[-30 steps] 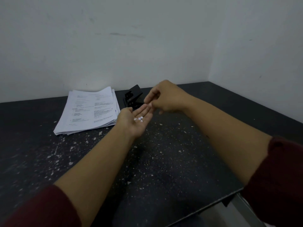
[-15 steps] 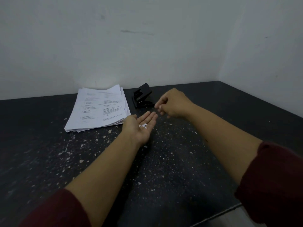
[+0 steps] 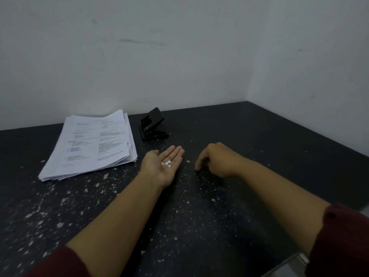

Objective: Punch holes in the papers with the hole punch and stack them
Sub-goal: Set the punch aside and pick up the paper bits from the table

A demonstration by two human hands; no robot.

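A stack of printed white papers (image 3: 93, 144) lies on the dark table at the left. The black hole punch (image 3: 152, 125) stands just right of the stack, near the back wall, its lever raised. My left hand (image 3: 162, 166) lies palm up in front of the punch, flat and open, with a few small white paper dots (image 3: 166, 163) resting on the palm. My right hand (image 3: 216, 159) is palm down to the right of it, fingers curled, fingertips touching the table top. Neither hand touches the papers or the punch.
The black table (image 3: 259, 146) is speckled with white paper bits, densest at the front left. White walls meet in a corner at the back right. The table's front edge (image 3: 287, 262) shows at the lower right.
My right hand has left the left palm, moved right and down, and now touches the table. The left hand has lowered a little, still palm up with the dots.
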